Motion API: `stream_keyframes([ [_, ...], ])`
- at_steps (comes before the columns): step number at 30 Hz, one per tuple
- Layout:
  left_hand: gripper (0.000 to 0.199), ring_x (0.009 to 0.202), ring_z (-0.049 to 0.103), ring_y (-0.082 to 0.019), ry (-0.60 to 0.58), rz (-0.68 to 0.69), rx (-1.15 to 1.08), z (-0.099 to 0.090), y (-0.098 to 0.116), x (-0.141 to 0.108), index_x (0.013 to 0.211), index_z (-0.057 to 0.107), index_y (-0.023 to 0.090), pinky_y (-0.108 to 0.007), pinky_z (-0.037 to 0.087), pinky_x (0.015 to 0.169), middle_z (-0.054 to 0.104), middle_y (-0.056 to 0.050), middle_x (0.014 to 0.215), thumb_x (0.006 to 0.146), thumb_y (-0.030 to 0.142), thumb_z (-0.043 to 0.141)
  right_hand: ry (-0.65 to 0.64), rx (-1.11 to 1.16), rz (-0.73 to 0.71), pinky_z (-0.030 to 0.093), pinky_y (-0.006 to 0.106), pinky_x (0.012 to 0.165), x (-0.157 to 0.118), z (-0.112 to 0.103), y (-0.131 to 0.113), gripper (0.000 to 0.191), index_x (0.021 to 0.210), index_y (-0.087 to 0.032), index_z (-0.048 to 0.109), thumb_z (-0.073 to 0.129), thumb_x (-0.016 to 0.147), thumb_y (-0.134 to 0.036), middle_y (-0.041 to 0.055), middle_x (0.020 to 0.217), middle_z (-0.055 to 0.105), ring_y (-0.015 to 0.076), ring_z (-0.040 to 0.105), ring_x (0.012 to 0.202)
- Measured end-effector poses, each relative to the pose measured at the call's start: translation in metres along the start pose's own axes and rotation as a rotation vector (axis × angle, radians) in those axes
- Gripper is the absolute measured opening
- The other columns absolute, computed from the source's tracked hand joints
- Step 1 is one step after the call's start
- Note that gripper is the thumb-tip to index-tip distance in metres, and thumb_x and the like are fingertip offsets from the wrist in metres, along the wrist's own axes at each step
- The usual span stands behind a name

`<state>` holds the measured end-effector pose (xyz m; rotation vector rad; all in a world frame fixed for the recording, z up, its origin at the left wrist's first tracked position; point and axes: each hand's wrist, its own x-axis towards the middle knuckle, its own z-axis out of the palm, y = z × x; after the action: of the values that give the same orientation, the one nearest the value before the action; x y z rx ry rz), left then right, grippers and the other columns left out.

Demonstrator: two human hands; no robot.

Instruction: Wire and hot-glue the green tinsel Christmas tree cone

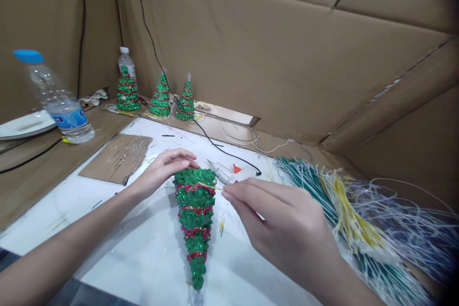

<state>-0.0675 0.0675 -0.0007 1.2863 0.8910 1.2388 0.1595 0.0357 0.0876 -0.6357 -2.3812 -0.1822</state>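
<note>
A small green Christmas tree (pixel 196 222) with red bands lies tip towards me above the white board, its wide base away from me. My left hand (pixel 168 167) grips it at the base, with the fingertips partly hidden behind the rim. Between the thumb and fingers of my right hand (pixel 279 215) is a thin yellow wire (pixel 211 186). The far end of that wire meets the tree near its base. A white glue gun (pixel 247 172) lies just beyond the right hand, beside a pointed tool (pixel 220 172).
Three similar trees (pixel 160 98) stand at the back left by a bottle (pixel 124 55). A blue-capped bottle (pixel 68 110) stands left, near a white plate (pixel 27 125). Cardboard (pixel 114 158) lies on the board (pixel 118 229). Bundled wires (pixel 355 215) fill the right; a black cord (pixel 201 126) crosses behind.
</note>
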Motion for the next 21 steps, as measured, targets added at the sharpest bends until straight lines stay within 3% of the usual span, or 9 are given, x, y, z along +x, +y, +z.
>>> stream_keyframes([
  [12,0.027,0.097,0.062,-0.022,-0.017,0.001,0.081,0.0,0.001,-0.001,0.101,0.067,0.02,-0.032,0.042,0.085,0.071,-0.006,0.099,0.084,0.041,0.062,0.077,0.023,-0.001,0.048,0.023,0.059,0.003,0.009,0.0,0.019,0.075,-0.018,0.062,0.052,0.084,-0.005,0.0014,0.066,0.067,0.0107,0.06,0.06],
  [21,0.029,0.095,0.06,-0.022,-0.014,0.105,0.306,0.001,0.007,-0.001,0.096,0.067,0.018,-0.031,0.043,0.085,0.068,-0.006,0.094,0.089,0.042,0.053,0.095,0.072,-0.007,0.041,0.022,0.051,0.004,0.024,0.002,0.02,0.069,-0.015,0.061,0.053,0.087,-0.011,0.0003,0.058,0.059,0.0084,0.047,0.051],
])
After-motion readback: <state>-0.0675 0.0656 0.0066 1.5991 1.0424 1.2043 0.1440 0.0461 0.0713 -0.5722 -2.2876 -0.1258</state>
